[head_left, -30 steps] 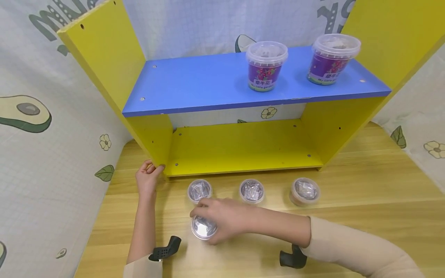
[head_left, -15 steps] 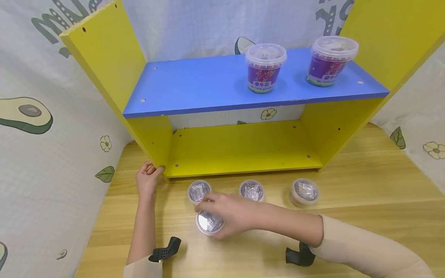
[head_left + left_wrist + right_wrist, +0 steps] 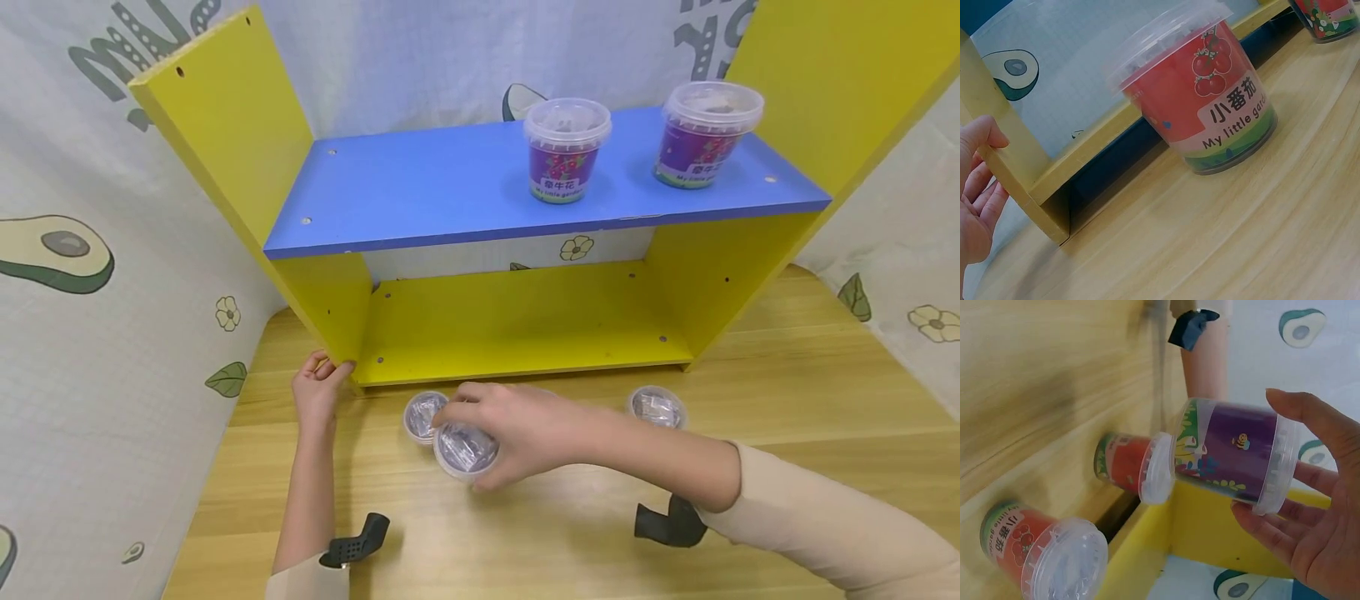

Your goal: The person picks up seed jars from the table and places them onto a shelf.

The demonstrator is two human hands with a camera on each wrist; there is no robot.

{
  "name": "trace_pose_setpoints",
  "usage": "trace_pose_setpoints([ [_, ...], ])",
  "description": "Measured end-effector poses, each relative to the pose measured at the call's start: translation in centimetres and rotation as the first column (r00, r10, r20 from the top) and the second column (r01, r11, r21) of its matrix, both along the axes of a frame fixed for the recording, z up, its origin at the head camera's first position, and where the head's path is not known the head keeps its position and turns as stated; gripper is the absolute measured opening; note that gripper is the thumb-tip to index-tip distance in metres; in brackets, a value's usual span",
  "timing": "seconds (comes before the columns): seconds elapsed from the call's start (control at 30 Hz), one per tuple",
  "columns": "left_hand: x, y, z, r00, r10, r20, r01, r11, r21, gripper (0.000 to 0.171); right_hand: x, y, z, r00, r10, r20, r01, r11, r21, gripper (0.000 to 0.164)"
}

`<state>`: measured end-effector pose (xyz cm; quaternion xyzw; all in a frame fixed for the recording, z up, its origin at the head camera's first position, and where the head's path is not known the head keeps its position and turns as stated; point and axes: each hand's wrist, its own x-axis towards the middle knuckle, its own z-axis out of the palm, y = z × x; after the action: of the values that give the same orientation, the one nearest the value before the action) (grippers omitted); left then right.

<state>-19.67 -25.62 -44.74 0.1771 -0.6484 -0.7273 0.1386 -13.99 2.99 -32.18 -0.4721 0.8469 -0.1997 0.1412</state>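
Note:
My right hand [image 3: 517, 429] grips a clear-lidded plastic tub [image 3: 467, 450] by its lid rim, lifted off the table. In the right wrist view this tub [image 3: 1235, 450] has a purple label with a small bee, and thumb and fingers span its lid. My left hand [image 3: 318, 387] pinches the lower front edge of the shelf's left side panel [image 3: 1022, 187] between thumb and fingers. A red-labelled tub with tomatoes [image 3: 1204, 94] stands on the table near that panel; from above it is the left tub [image 3: 422, 417]. Another red tub [image 3: 1066, 562] shows in the right wrist view.
A yellow shelf unit has a blue upper board [image 3: 420, 183] and a yellow bottom board [image 3: 510, 325]. Two purple-labelled tubs stand on the blue board, one mid-right [image 3: 564, 154] and one at the right [image 3: 705, 137]. Another tub [image 3: 657, 408] stands on the table at the right.
My right hand has raised the purple-labelled tub and carried it forward and slightly right; the hand now covers the middle tub on the table. My left hand stays on the panel.

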Motion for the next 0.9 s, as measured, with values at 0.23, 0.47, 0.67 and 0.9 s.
trace_pose_setpoints([
  [0.23, 0.0, -0.1, -0.1, 1.000, 0.000, 0.010, 0.000, 1.000, 0.010, 0.025, -0.1, 0.3, 0.4, 1.000, 0.006, 0.011, -0.006, 1.000, 0.004, 0.064],
  [0.47, 0.0, 0.0, -0.1, 1.000, 0.006, 0.025, -0.006, 1.000, -0.003, 0.023, -0.2, 0.7, 0.7, 1.000, 0.002, 0.001, -0.002, 1.000, 0.006, 0.063],
  [0.67, 0.0, 0.1, 0.0, 1.000, 0.010, 0.023, -0.010, 1.000, -0.017, 0.024, -0.8, 1.1, 1.4, 1.000, 0.010, -0.005, -0.010, 0.999, -0.032, 0.063],
  [0.9, 0.0, 0.1, 0.0, 1.000, 0.016, 0.025, -0.015, 1.000, -0.013, 0.024, -1.2, 1.4, 2.3, 1.000, 0.016, 0.021, -0.015, 0.999, -0.045, 0.065],
])
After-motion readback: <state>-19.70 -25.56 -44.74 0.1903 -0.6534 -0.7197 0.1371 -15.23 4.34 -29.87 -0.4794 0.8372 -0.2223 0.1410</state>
